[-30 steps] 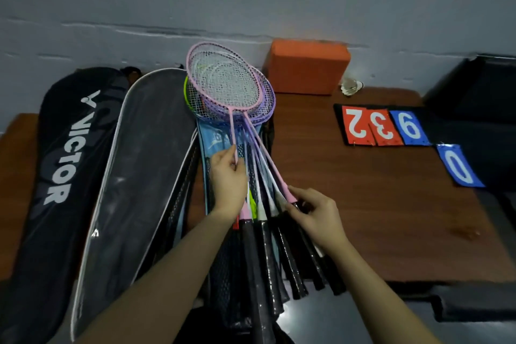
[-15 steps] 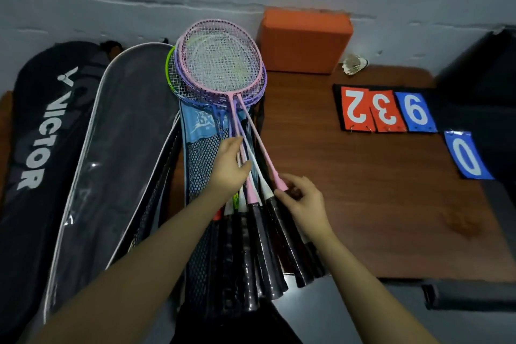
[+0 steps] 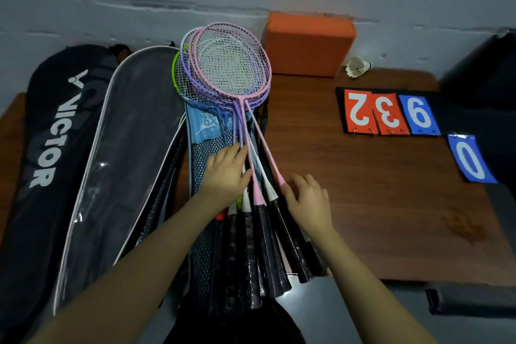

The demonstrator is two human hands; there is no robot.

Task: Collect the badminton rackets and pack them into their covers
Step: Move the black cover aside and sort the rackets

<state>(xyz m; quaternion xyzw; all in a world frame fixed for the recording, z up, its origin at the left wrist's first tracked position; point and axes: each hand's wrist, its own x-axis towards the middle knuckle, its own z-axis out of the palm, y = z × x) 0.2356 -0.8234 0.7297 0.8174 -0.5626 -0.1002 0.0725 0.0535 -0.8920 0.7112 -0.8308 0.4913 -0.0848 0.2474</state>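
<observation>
Several badminton rackets (image 3: 231, 67) lie stacked on a blue mesh cover (image 3: 206, 145), pink, purple and green heads overlapping near the wall, black grips fanned toward me. My left hand (image 3: 226, 173) rests flat on the shafts with straight fingers. My right hand (image 3: 307, 201) lies with relaxed fingers on the rightmost pink racket's shaft end and grip. A grey clear-fronted cover (image 3: 122, 165) and a black VICTOR bag (image 3: 53, 131) lie to the left.
A brown table (image 3: 377, 218) carries an orange block (image 3: 307, 45) against the wall, a shuttlecock (image 3: 356, 67) and score cards (image 3: 388, 113) reading 2, 3, 9, 0. A dark object (image 3: 485, 70) stands at the far right.
The racket heads have shifted right and drawn closer together into one stack. My right hand has opened from pinching the pink shaft end. My left hand has flattened on the shafts.
</observation>
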